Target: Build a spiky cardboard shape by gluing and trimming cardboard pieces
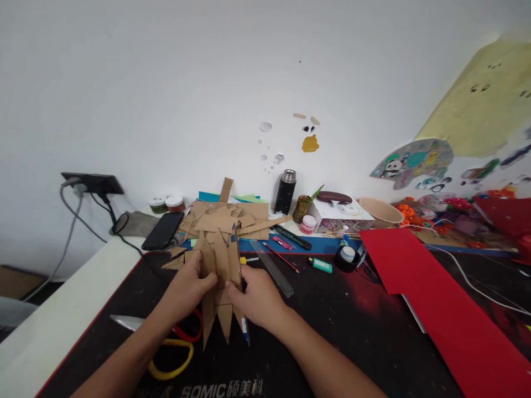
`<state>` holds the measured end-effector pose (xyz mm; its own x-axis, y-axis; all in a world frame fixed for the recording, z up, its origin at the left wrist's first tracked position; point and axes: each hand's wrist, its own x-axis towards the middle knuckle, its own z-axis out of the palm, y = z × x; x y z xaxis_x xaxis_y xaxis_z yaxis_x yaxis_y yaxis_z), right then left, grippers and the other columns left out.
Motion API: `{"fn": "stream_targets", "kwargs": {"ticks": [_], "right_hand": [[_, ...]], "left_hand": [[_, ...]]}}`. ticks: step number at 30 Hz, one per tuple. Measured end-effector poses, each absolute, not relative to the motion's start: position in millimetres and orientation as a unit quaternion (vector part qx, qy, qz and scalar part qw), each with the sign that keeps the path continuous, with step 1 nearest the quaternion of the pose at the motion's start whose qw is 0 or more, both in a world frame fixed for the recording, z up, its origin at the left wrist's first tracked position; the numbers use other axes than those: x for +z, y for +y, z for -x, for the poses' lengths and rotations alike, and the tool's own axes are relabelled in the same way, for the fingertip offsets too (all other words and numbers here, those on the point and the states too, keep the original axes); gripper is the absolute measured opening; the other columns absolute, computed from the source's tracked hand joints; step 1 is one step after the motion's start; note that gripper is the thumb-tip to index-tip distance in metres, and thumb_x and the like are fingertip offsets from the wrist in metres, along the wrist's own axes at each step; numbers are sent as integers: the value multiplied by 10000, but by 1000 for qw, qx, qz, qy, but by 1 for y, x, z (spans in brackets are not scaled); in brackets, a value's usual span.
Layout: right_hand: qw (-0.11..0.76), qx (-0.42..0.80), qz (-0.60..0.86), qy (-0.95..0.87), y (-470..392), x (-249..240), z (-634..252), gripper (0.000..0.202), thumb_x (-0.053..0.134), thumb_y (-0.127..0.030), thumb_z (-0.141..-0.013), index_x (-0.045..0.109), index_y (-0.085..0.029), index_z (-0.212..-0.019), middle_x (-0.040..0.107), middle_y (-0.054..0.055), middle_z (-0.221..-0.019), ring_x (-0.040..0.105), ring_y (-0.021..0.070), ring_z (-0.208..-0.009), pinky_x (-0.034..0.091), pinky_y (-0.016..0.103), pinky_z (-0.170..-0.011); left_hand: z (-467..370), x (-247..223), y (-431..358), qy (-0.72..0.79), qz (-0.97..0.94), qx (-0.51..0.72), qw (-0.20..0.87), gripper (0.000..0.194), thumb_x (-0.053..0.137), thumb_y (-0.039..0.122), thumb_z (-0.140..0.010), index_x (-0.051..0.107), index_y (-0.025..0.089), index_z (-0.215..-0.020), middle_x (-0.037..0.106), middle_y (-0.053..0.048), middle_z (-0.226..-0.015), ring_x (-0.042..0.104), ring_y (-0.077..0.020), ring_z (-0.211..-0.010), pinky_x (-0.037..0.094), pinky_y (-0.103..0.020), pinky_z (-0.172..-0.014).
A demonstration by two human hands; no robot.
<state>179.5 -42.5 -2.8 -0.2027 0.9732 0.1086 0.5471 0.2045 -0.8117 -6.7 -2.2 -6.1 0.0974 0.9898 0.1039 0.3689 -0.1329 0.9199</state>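
Note:
Both hands grip a brown cardboard piece [223, 260] with pointed tips at its top and bottom, held above the dark desk mat. My left hand [188, 284] pinches its left side, thumb across the front. On the right edge, my right hand [253, 293] is closed, its thumb also on the front face. Blue-and-white printed bits [244, 329] show along the cardboard's right edge. Under my left forearm lie scissors [172, 376] with a yellow and a red handle loop, blade pointing left. The fingers behind the cardboard are hidden.
Cardboard scraps [224, 218] are piled behind my hands. A black phone [163, 231], a clear ruler [274, 271], a red pencil [282, 258], a green-and-white eraser [320, 265] and a cutter [293, 236] lie around. A black flask [286, 192] stands by the wall; red paper [440, 304] spreads rightward.

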Motion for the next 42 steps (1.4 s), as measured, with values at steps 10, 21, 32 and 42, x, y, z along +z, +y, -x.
{"fn": "stream_targets", "kwargs": {"ticks": [10,21,32,42], "right_hand": [[328,336,535,-703,-42,-1,-180,103,706,-240,-934,753,-171,-995,771,51,-878,649,179,-743,423,250,-666],[311,326,529,-719,-47,1,-177,140,719,-293,-921,698,-169,-860,694,21,-764,552,149,-655,341,246,-596],[293,300,547,-724,-48,0,-173,184,707,-327,-918,649,-188,-813,654,18,-734,496,152,-638,293,268,-597],[283,269,558,-732,-44,0,-178,164,701,-320,-942,685,-175,-867,706,56,-784,579,184,-688,311,288,-625]], "left_hand": [[6,-2,0,534,-622,413,397,436,652,401,-730,657,223,-1128,812,-83,-1058,758,-353,-1065,594,-446,-927],[8,7,0,590,-614,403,334,243,597,460,-752,670,247,-844,778,-41,-836,714,-320,-865,551,-371,-783],[8,1,-1,595,-606,407,336,328,585,577,-816,589,254,-756,698,-16,-740,672,-279,-802,533,-346,-718],[2,-4,-6,519,-574,421,473,370,663,378,-725,620,232,-1063,789,-73,-1084,745,-316,-1045,595,-440,-945]]}}
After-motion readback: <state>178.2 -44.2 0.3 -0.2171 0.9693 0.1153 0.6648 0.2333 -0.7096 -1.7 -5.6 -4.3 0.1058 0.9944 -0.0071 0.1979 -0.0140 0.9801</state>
